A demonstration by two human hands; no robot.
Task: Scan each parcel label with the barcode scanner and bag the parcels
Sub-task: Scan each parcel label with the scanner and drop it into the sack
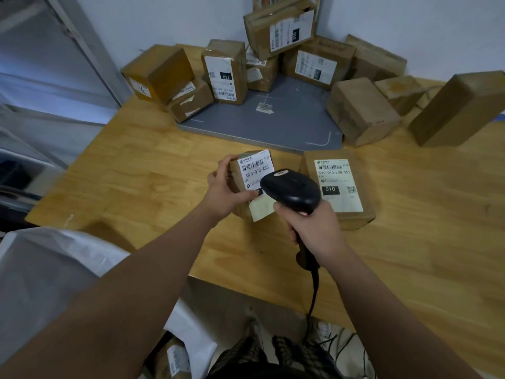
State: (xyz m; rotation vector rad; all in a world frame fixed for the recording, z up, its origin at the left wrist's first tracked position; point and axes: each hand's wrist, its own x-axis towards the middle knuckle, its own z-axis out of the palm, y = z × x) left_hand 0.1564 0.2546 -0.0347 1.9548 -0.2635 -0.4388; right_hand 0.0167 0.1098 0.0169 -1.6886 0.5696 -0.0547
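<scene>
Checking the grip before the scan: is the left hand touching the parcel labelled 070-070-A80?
Touching. The head view shows the left hand wrapped around that parcel, thumb pressed on its label.

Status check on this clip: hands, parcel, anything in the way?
Left hand grips small parcel, label up. Right hand holds scanner over that label. Second parcel beside it on table; nothing blocking.

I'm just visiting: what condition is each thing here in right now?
Barcode scanner: gripped in right hand, head over the label.
Held parcel: tilted up by left hand, label facing up.
Second parcel: flat on table, label up.
White bag: at table's left edge.
</scene>
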